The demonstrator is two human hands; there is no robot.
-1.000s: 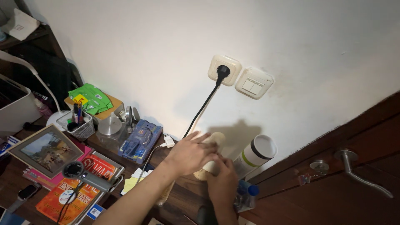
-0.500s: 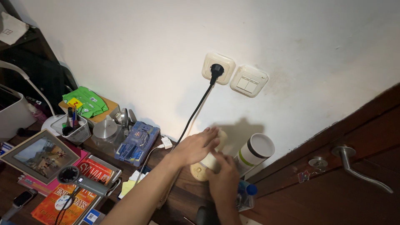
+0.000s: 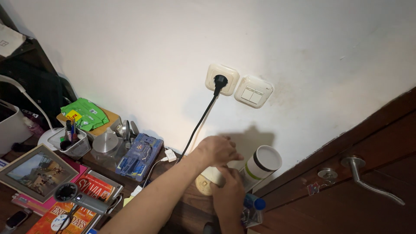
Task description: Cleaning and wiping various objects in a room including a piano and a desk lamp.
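Now cream lamp (image 3: 211, 178) (mostly hidden) under both hands.

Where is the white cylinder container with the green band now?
In the head view, the white cylinder container leans against the wall right of centre, just right of both hands, above the blue-capped bottle.

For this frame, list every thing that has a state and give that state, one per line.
Black plug: seated in the wall socket.
Cream lamp-like object: upright on the desk, gripped by both hands.
Left hand: closed over its top.
Right hand: around its lower part.
White tumbler: leaning against the wall, lid on.
Door handle: level; door shut.
Picture frame: lying flat.
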